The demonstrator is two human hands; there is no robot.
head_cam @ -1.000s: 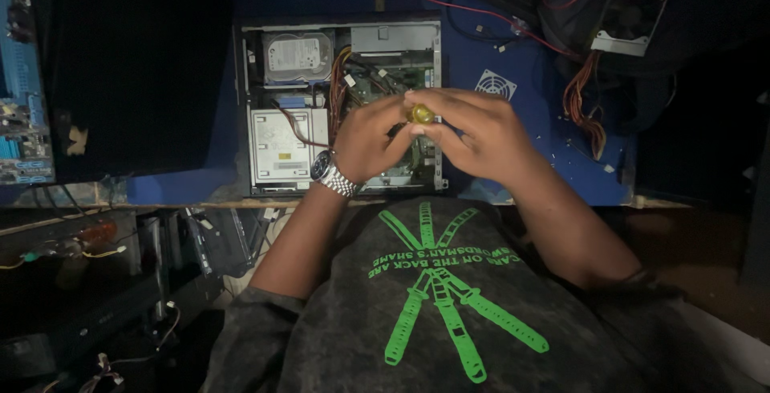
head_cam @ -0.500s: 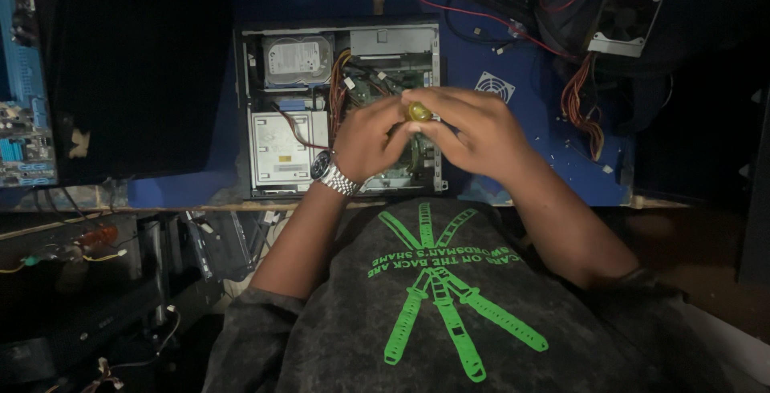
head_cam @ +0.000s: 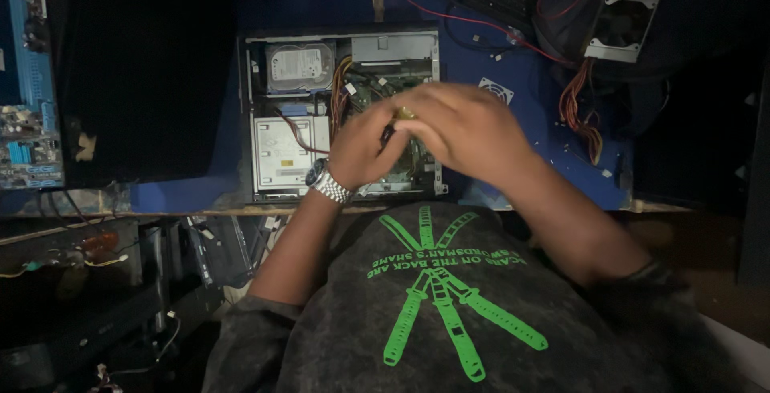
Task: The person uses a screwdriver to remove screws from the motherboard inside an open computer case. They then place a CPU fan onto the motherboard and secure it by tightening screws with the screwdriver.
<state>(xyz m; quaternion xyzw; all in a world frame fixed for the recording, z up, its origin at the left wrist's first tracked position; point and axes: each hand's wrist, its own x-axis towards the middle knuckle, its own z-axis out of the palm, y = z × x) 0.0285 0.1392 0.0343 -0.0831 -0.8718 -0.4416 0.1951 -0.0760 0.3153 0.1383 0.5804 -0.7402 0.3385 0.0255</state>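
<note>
An open desktop computer case [head_cam: 257,112] lies flat on a blue mat, with a silver hard drive [head_cam: 299,66], an optical drive [head_cam: 281,152] and a green board inside. Both my hands are held together over the case's right half. My left hand [head_cam: 361,146], with a metal wristwatch [head_cam: 327,184], and my right hand [head_cam: 465,128] close around a small yellow-handled tool [head_cam: 403,111] with a dark shaft between the fingers. Most of the tool is hidden by my fingers.
A blue circuit board [head_cam: 20,96] lies at the far left beside a large black panel [head_cam: 144,72]. Red and orange cables [head_cam: 573,104], a small fan [head_cam: 496,90] and a power supply unit [head_cam: 626,8] lie to the right on the blue mat [head_cam: 545,152].
My hands have stayed joined over the case; the right hand now covers more of the yellow tool, which shows less than before.
</note>
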